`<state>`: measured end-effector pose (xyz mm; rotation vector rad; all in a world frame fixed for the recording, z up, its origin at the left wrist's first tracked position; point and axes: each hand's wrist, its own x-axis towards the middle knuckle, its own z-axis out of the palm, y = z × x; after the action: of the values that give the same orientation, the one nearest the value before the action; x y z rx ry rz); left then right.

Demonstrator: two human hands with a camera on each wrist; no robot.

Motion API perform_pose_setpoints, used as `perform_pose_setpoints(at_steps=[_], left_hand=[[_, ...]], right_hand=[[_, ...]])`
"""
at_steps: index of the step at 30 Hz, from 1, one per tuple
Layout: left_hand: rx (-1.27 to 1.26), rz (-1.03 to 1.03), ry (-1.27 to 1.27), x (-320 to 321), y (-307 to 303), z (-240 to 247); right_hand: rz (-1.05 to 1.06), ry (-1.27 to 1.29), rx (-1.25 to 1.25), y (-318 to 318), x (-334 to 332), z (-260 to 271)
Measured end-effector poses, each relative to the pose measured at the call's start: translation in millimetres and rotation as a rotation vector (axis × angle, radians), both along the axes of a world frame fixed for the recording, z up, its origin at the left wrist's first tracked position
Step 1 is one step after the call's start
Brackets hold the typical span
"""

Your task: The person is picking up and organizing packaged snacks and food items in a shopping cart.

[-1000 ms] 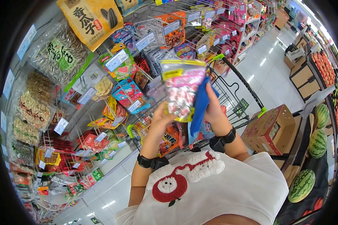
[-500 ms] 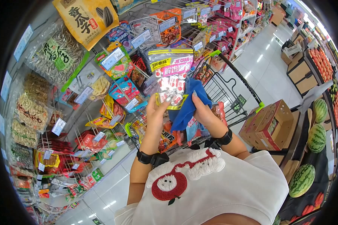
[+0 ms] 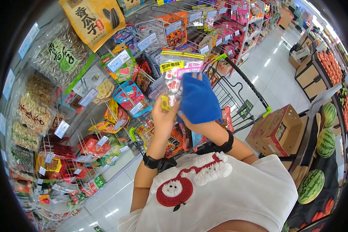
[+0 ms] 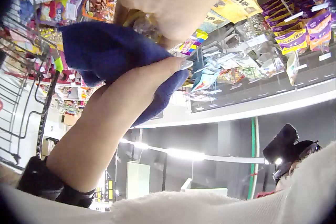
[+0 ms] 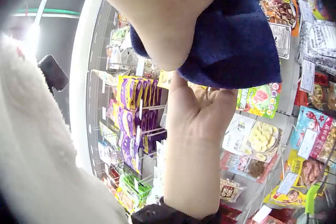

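Left hand (image 3: 164, 116) pinches the snack bag (image 3: 174, 67) at its bottom edge, so it stands upright at 12 o'clock; right hand (image 3: 195, 125), at 3 o'clock from it, grasps the blue cloth (image 3: 199, 98), spread flat against the bag's front
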<state>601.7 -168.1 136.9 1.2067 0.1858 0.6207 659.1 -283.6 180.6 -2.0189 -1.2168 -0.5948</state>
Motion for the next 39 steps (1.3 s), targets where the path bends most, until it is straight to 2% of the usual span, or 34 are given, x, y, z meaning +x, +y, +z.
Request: perform_pose_setpoints(at_steps=[1,4,6,9,12,13,15,18,22,23,25,26,28,30,31,33,35,38,39], left_hand=[[-0.004,0.016,0.001,1,1,-1],[0.046,0.067,0.016,2,7,-11],[0.163,0.115,0.042,3,11,-17],[0.53,0.128,0.161,-8,7,-10],[0.542,0.029,0.142,-12,0,-13],[0.61,0.058,0.176,-16,-4,-2],[0.582,0.071,0.182,-16,-5,-3],[0.553,0.14,0.184,-13,-3,-5],[0.364,0.124,0.125,-7,5,-19],[0.408,0.184,0.082,-4,8,-22],[0.248,0.05,0.083,-6,11,-16],[0.168,-0.016,0.085,-8,13,-12],[0.1,-0.012,0.083,-8,15,-16],[-0.067,0.014,0.061,-5,15,-24],[-0.049,0.04,0.07,-4,17,-30],[-0.06,0.043,0.121,-3,18,-31],[-0.068,0.012,0.18,-2,19,-34],[-0.052,-0.076,0.29,3,16,-57],[-0.027,-0.093,0.334,7,14,-74]], right_hand=[[0.066,-0.04,-0.061,0,0,4],[0.343,-0.069,-0.038,-3,-2,3],[0.232,-0.027,-0.023,-1,-2,3],[0.086,0.102,-0.008,0,6,-15],[0.048,0.22,0.07,-4,15,-18],[0.045,0.285,0.065,-5,17,-17],[0.039,0.415,0.051,-6,21,-16],[0.118,0.035,0.078,-6,23,-15],[0.289,0.194,0.053,-3,13,-23],[0.322,0.186,0.057,-4,9,-21],[0.387,0.162,0.005,-8,8,-23],[0.353,0.173,0.018,-9,10,-27],[0.288,0.197,0.043,-9,13,-34],[0.168,0.319,0.125,-10,14,-46],[0.106,0.379,0.165,-10,16,-52],[0.032,0.98,0.143,-11,25,-72],[0.138,1.31,0.256,-12,31,-89],[0.167,1.886,0.596,-10,29,-113],[0.21,1.963,0.667,-10,31,-124]])
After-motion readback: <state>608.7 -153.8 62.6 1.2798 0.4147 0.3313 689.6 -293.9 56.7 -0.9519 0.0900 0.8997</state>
